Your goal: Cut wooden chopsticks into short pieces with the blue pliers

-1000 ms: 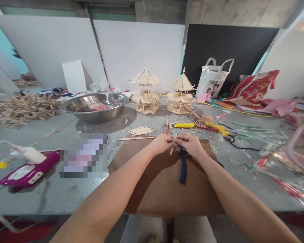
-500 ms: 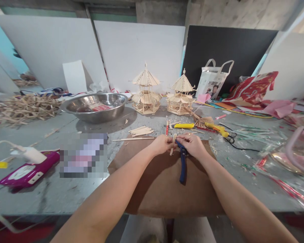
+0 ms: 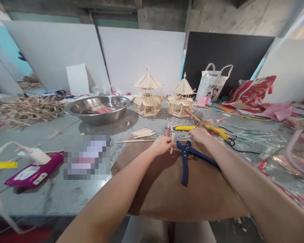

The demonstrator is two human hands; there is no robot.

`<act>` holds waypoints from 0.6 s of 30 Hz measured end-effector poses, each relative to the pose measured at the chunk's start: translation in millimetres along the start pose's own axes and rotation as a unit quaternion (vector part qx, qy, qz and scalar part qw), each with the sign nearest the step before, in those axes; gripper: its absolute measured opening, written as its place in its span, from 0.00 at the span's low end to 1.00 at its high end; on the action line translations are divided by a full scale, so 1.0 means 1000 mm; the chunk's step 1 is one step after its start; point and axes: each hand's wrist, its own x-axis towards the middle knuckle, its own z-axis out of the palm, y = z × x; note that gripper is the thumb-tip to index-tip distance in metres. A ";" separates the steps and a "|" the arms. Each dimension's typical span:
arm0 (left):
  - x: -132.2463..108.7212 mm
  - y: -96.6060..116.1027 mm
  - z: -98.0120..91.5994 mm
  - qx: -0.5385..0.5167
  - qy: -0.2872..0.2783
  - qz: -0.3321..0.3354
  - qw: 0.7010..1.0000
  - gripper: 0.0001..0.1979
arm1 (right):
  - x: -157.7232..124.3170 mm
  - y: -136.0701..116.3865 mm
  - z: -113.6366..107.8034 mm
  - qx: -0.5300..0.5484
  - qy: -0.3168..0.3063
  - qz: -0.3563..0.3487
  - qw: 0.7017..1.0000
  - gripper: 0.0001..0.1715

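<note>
Nearest me, a brown sheet (image 3: 162,199) is covering part of the grey desk (image 3: 78,202), and a blue cutter (image 3: 184,162) is lying on it with its handles spreading apart. Just left of the cutter's head, my left fingers (image 3: 170,145) are pinching a short pale stick (image 3: 172,137) near its middle, keeping it close to upright; whether it is single or doubled, I cannot tell. I am judging it light, stiff and dry, hardly slippery, but thin enough for snapping under a sideways bend; mid-length is looking the best hold, both ends standing clear. Beyond the cutter, my right fingers (image 3: 195,132) are curling low; cannot tell whether they are gripping anything. Farther off, loose sticks (image 3: 143,133) are lying bunched to the left, a yellow knife (image 3: 184,128) and yellow glue gun (image 3: 220,132) to the right. Behind, a steel basin (image 3: 98,118) and two stick-built pavilions (image 3: 148,100) are standing.
</note>
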 end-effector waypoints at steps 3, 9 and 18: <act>0.000 0.000 0.001 -0.022 -0.002 -0.011 1.000 0.15 | 0.007 -0.005 0.003 -0.021 -0.014 -0.016 1.000 0.14; 0.002 -0.004 0.000 -0.037 -0.006 -0.002 0.999 0.16 | 0.006 -0.012 -0.001 0.043 0.054 0.010 0.998 0.13; 0.002 -0.008 -0.004 -0.127 -0.035 -0.005 0.991 0.15 | -0.035 -0.070 -0.006 0.574 0.097 0.013 0.813 0.10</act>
